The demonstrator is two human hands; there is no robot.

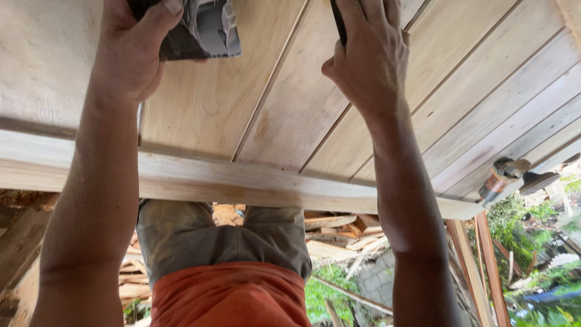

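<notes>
A wide panel of pale wooden boards point(290, 103) with narrow grooves lies in front of me, framed by a lighter rail point(242, 184) along its near edge. My left hand point(130, 51) presses a folded grey sheet of sandpaper point(206, 33) onto the boards at the upper left, thumb over its edge. My right hand point(369, 54) rests palm down on the boards at the upper middle, its fingers closed on a thin dark object point(338, 21) that is mostly hidden. Both forearms reach up from the bottom of the view.
A small power sander point(511, 178) sits on the panel's right end. Below the rail I see my grey shorts point(218, 239) and orange shirt point(230, 297). Wood offcuts point(339, 233) lie on the ground beyond, with green plants point(538, 266) at the right.
</notes>
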